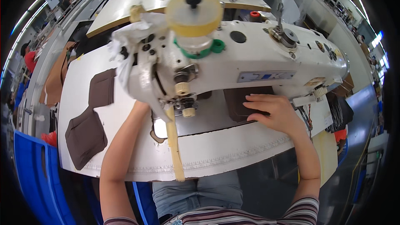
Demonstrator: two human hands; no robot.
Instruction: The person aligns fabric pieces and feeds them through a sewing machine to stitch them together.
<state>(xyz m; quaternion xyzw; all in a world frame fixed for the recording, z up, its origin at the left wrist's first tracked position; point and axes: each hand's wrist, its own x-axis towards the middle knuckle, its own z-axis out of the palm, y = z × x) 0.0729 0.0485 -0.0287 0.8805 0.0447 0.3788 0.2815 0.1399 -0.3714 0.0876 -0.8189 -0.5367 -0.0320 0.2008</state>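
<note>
A white sewing machine (216, 66) stands across the table in front of me. My right hand (273, 110) lies on a dark brown fabric piece (236, 107) to the right of the needle area, its fingers stretched out and the thumb apart. My left hand goes behind the machine's head; only the wrist (141, 107) and forearm show, and the fingers are hidden. A bit of dark brown material also shows beneath the machine arm near the needle. Two dark brown stitched pieces (86, 137) lie at the left, touching end to end.
A yellow tape strip (174, 150) hangs over the table's front edge. White cloth (129, 41) drapes the machine's head, with a yellow-capped oil cup (193, 14) on top. Blue bins (39, 179) stand at the left. Another white sewing table (146, 0) is behind.
</note>
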